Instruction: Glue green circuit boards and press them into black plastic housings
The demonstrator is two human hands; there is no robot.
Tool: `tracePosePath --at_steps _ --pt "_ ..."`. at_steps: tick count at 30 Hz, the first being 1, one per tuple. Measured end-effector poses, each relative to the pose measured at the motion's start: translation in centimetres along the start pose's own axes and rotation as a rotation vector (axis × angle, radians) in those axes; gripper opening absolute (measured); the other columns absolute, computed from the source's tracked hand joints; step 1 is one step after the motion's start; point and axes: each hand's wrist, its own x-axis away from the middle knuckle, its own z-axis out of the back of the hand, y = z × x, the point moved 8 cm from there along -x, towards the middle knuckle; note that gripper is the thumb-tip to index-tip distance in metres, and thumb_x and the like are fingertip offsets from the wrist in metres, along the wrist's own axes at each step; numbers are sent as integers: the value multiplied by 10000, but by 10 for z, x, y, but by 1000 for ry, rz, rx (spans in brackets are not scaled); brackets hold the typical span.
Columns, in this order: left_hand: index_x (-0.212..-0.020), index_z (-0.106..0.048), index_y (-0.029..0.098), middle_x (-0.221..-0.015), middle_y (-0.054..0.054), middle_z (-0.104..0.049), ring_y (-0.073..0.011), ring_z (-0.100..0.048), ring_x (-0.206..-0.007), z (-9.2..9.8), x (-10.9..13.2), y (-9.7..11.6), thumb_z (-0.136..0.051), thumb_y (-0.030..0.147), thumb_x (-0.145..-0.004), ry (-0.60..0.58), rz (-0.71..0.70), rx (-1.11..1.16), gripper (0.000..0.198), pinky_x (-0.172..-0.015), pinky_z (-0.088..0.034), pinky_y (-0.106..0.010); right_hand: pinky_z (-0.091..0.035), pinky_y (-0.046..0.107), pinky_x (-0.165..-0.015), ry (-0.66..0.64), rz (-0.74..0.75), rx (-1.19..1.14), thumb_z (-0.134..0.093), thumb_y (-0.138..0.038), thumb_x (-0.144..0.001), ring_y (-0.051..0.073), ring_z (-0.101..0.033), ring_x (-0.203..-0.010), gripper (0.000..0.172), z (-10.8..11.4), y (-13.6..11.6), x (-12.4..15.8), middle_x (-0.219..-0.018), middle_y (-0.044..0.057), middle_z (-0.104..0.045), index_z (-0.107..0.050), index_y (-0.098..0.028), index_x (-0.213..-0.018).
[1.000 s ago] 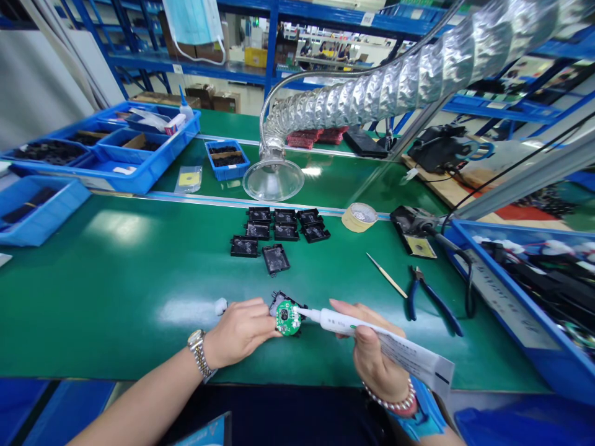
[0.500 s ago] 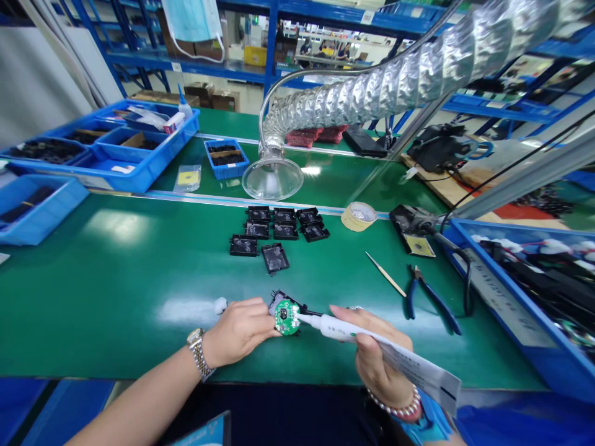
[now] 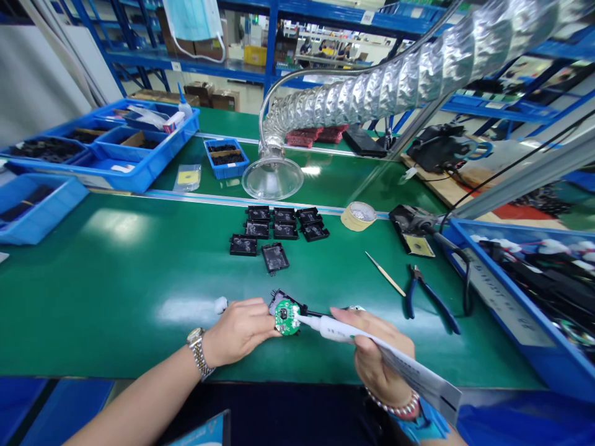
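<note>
My left hand [image 3: 239, 331], with a metal watch on its wrist, is closed on a round green circuit board [image 3: 286, 317] seated in a black housing, near the front edge of the green table [image 3: 121, 279]. My right hand [image 3: 374, 353] grips a white glue tube [image 3: 395, 359] whose nozzle tip touches the right side of the board. A small white cap [image 3: 220, 304] lies just left of my left hand.
Several black housings [image 3: 279, 230] lie in rows at mid-table. A tape roll [image 3: 359, 216], a wooden stick [image 3: 385, 274], blue-handled pliers [image 3: 430, 297] and a soldering stand [image 3: 413, 226] lie to the right. Blue bins [image 3: 106, 148] stand at left, another blue bin [image 3: 525, 291] at right. A foil extraction hose [image 3: 372, 93] hangs overhead.
My right hand has pushed the tube left, bringing its nozzle from beside the board onto the board's right side. My left hand has kept its hold.
</note>
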Motion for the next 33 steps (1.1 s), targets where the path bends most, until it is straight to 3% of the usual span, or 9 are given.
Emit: tracePosePath --at_steps 19,33 --pt "-638 -502 148 -550 12 -397 -108 -363 -536 3 -1 2 -364 266 -918 21 -19 24 333 -491 -289 -220 -498 342 -671 36 -9 9 -363 -304 -920 200 -623 -719 281 2 4 5 -817 28 -677 -595 -284 -1076" --pt "-662 -493 143 -562 9 -396 -108 -365 -546 0 0 0 -347 264 -922 0 0 73 322 -507 -300 -221 -498 274 -655 -14 23 60 -360 -324 -924 157 -611 -694 273 4 -4 3 -745 29 -657 -608 -211 -937"
